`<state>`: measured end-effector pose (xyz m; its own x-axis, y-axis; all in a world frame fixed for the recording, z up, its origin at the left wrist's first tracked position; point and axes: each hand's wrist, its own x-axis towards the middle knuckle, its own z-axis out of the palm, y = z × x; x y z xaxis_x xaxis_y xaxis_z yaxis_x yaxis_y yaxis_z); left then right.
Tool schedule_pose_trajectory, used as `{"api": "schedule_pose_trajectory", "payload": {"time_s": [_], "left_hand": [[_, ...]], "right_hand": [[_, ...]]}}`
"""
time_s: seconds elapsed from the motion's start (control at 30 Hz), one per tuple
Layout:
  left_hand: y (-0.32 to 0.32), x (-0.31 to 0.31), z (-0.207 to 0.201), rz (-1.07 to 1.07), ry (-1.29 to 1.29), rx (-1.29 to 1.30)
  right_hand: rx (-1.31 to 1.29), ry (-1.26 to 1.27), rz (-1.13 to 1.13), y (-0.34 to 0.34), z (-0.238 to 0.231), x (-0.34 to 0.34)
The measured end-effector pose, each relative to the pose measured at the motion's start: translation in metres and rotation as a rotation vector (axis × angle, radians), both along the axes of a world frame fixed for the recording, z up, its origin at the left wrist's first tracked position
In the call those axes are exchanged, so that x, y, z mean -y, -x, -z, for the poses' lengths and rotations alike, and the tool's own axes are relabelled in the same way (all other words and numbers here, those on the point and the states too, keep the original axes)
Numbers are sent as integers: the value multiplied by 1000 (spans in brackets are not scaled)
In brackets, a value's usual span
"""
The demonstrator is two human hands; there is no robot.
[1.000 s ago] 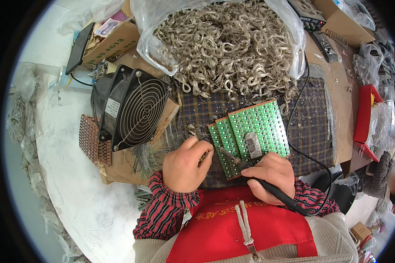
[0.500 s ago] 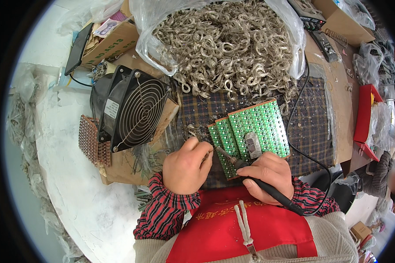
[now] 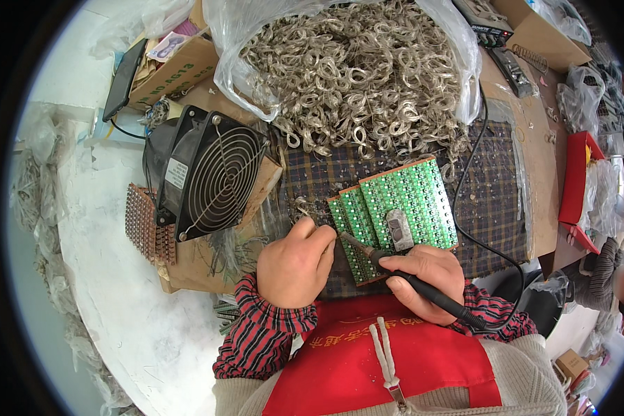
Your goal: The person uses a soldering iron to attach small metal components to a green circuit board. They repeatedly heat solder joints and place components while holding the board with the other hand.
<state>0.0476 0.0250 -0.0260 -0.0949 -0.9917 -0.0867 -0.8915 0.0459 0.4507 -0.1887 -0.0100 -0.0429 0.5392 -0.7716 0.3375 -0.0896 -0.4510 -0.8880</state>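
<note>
My right hand [image 3: 431, 272] is wrapped around the black handle of a soldering iron [image 3: 440, 299]. The iron's tip points up and left, close to the left edge of the stacked green circuit boards [image 3: 409, 194]. Beside that edge my left hand [image 3: 295, 269] is closed in a pinch, its fingertips near the iron's tip. What those fingers hold is hidden or too small to make out. On the largest board rests a small grey, worn block [image 3: 399, 229], just beyond my right hand.
A clear plastic bag [image 3: 246, 87] full of looped silvery wire [image 3: 367, 76] lies at the back. A black fan [image 3: 218, 177] stands left, next to copper-coloured boards [image 3: 145, 222]. The iron's cord [image 3: 489, 253] curves along the right. A red box [image 3: 577, 187] sits far right.
The soldering iron has shifted slightly in my right hand, and its handle now shows a little farther right. My left hand stays almost where it was.
</note>
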Motion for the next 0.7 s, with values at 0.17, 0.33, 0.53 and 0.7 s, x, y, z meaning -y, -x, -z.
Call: {"api": "schedule_pose_trajectory", "payload": {"time_s": [0.17, 0.33, 0.53, 0.7], "left_hand": [[0, 0, 0, 1, 6, 1], [0, 1, -2, 11, 4, -4], [-2, 3, -19, -3, 225, -47], [7, 79, -16, 107, 462, 70]], "right_hand": [[85, 57, 38, 4, 5, 1], [72, 101, 37, 8, 8, 0], [41, 145, 120, 19, 3, 7], [13, 218, 240, 18, -4, 7]]}}
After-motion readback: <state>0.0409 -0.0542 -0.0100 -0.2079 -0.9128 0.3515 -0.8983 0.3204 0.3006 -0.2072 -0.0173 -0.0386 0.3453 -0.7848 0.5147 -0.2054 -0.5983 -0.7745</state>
